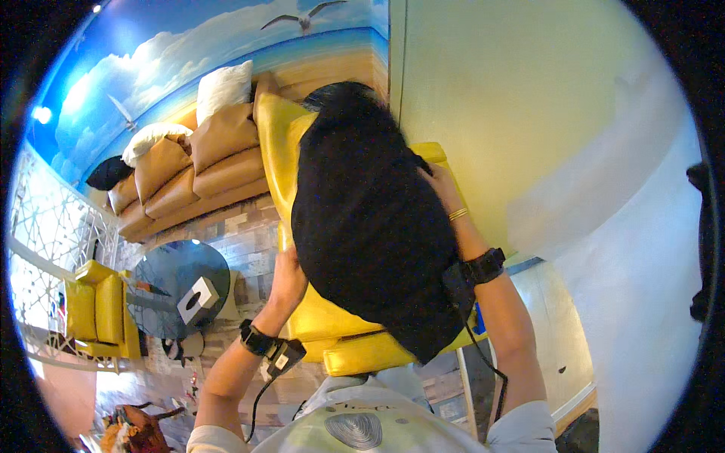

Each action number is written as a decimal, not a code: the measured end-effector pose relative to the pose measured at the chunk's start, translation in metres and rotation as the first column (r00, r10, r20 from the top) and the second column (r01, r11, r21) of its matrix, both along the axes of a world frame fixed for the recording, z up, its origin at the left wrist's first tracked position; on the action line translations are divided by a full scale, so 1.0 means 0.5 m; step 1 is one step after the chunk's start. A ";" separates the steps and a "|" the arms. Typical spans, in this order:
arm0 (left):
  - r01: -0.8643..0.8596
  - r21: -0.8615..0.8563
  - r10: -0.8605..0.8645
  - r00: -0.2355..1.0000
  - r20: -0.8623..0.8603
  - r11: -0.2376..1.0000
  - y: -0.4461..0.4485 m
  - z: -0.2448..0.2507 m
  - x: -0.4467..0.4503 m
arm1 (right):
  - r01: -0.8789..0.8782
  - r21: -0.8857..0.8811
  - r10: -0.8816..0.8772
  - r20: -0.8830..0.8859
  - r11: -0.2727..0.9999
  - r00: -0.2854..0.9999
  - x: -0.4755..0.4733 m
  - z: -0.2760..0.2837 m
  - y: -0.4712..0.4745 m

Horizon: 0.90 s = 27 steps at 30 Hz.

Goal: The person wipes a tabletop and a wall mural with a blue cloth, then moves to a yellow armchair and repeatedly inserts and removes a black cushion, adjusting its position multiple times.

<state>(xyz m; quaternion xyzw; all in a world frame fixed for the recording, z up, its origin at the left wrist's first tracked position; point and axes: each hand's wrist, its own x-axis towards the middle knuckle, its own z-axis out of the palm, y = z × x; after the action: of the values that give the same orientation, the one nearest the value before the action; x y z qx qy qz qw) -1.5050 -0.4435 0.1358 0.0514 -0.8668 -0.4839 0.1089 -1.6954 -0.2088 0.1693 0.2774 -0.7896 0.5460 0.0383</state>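
Observation:
A large black cushion-shaped cloth item (368,215) spans the middle of the view, held up over a yellow armchair (340,323). Its left edge is gripped by my left hand (290,269), whose fingertips are partly behind the cloth. On the upper right edge, my right hand (442,184) has hold of the fabric, fingers partly hidden. One pointed corner of the cloth hangs down at the lower right, towards my chest. Much of the chair's seat and back is covered from view.
Left of the chair runs a tan sofa (226,175) with white pillows and a black one. A round dark glass table (181,255) bears a white tissue box (198,300). Another yellow armchair (105,311) stands far left. A plain wall (510,113) rises at right. Cables hang from both wrist devices.

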 end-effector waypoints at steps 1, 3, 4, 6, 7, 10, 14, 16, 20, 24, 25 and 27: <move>0.016 -0.013 -0.014 0.991 0.134 1.000 0.004 -0.014 0.028 | -0.001 0.100 0.007 -0.061 0.995 0.998 0.016 0.008 -0.017; 0.063 -0.134 -0.053 0.995 0.082 0.989 0.026 -0.060 0.080 | 0.022 0.277 0.021 -0.151 0.961 0.988 0.051 0.008 -0.050; 0.087 -0.174 -0.072 0.993 0.093 0.981 0.034 -0.087 0.110 | -0.018 0.288 0.075 -0.185 0.958 0.980 0.080 -0.005 -0.062; 0.157 -0.191 -0.130 0.980 0.148 0.969 0.041 -0.145 0.173 | -0.140 0.240 0.198 -0.236 0.961 0.951 0.144 -0.051 -0.085; 0.233 -0.137 -0.202 0.957 0.208 0.963 0.041 -0.174 0.207 | -0.110 0.278 0.189 -0.276 0.954 0.942 0.174 -0.081 -0.104; 0.392 0.080 -0.391 0.833 0.391 0.916 0.032 -0.267 0.294 | -0.264 0.484 0.344 -0.083 0.835 0.935 0.252 -0.177 -0.107; 0.355 0.207 -0.410 0.746 0.525 0.912 -0.014 -0.353 0.329 | -0.414 0.477 0.408 0.121 0.775 0.905 0.335 -0.295 -0.092; 0.310 -0.016 -0.256 0.813 0.522 0.951 -0.058 -0.358 0.338 | -0.460 0.468 0.433 0.173 0.754 0.885 0.384 -0.331 -0.074; 0.197 -0.161 -0.081 0.838 0.540 0.967 -0.135 -0.328 0.341 | -0.436 0.456 0.426 0.131 0.776 0.895 0.423 -0.359 -0.064; 0.093 -0.049 -0.067 0.920 0.386 0.994 -0.114 -0.335 0.280 | -0.444 0.494 0.463 0.093 0.747 0.882 0.428 -0.344 -0.067; 0.135 -0.096 -0.094 0.933 0.348 0.986 -0.103 -0.347 0.252 | -0.451 0.503 0.476 0.086 0.738 0.875 0.428 -0.339 -0.065; 0.209 -0.192 -0.152 0.950 0.274 0.959 -0.077 -0.372 0.199 | -0.470 0.520 0.495 0.102 0.713 0.863 0.434 -0.329 -0.059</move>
<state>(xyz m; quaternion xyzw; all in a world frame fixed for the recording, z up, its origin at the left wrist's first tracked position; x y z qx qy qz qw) -1.4056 -0.4822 -0.0501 0.0212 -0.9226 -0.3826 -0.0442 -1.4786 -0.2382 0.0046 0.4851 -0.8073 0.2923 -0.1657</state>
